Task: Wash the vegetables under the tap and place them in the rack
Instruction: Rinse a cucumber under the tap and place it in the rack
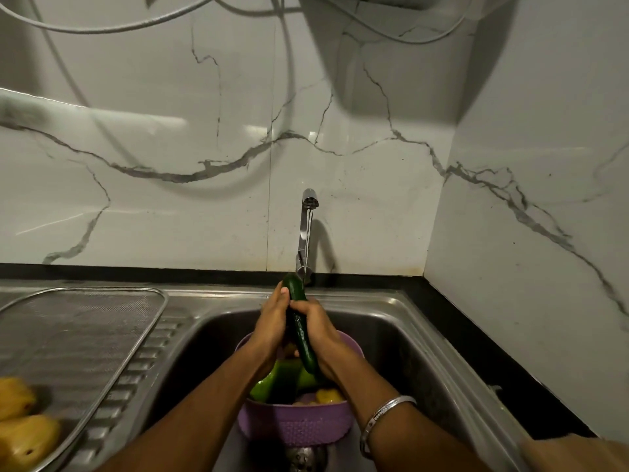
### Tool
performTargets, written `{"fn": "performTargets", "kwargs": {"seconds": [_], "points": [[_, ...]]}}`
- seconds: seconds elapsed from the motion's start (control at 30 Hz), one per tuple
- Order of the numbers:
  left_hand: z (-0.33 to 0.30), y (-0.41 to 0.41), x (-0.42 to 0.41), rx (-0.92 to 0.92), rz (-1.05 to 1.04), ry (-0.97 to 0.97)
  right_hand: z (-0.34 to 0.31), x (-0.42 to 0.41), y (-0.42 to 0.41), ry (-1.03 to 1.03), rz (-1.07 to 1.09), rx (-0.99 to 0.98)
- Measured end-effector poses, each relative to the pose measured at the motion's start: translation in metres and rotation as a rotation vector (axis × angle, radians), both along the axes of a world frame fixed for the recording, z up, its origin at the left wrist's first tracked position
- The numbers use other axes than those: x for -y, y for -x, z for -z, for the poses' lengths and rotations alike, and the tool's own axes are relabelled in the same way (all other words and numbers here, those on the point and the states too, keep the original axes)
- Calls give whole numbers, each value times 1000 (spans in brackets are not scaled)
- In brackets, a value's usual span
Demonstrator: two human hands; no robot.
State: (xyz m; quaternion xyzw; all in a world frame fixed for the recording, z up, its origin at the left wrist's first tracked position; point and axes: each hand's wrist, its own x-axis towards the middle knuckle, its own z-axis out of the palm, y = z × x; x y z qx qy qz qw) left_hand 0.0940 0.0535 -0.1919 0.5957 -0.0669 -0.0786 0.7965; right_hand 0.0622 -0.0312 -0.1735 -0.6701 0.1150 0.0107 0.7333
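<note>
A long dark green cucumber is held over the steel sink, its far tip under the thin stream from the chrome tap. My left hand grips its upper part and my right hand grips the middle. Below them a purple basket stands in the sink with light green and yellowish vegetables inside. The mesh rack lies on the draining board at the left, with yellow peppers at its near end.
A marble-patterned wall rises behind the sink and at the right. A black counter edge runs round the sink. White hoses hang across the wall at the top. The sink drain shows under the basket.
</note>
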Motion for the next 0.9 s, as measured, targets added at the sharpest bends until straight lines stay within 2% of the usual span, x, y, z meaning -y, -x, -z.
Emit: {"fn": "performTargets", "kwargs": {"seconds": [0.1, 0.17, 0.27, 0.33, 0.4, 0.47, 0.57, 0.67, 0.77, 0.9], "points": [[-1, 11, -1, 65, 95, -75, 5, -2, -10, 33, 101, 49], [4, 15, -3, 106, 126, -115, 7, -1, -15, 160, 157, 67], [12, 11, -7, 160, 47, -153, 14, 2, -21, 313, 233, 12], [14, 8, -8, 202, -40, -160, 24, 1, -24, 221, 228, -61], [13, 7, -9, 241, -119, -147, 29, -3, -18, 40, 173, -146], [11, 7, -11, 289, -170, -168, 25, -5, -6, -33, 134, -224], [11, 9, -14, 357, -148, -296, 23, 0, -5, -75, 119, -231], [18, 8, -15, 328, -46, -407, 14, 4, -10, -121, 137, -183], [20, 9, -12, 290, -37, -373, 13, 8, -13, -110, 119, -143], [16, 8, -12, 324, -119, -245, 28, 5, -13, -119, 110, -182]]}}
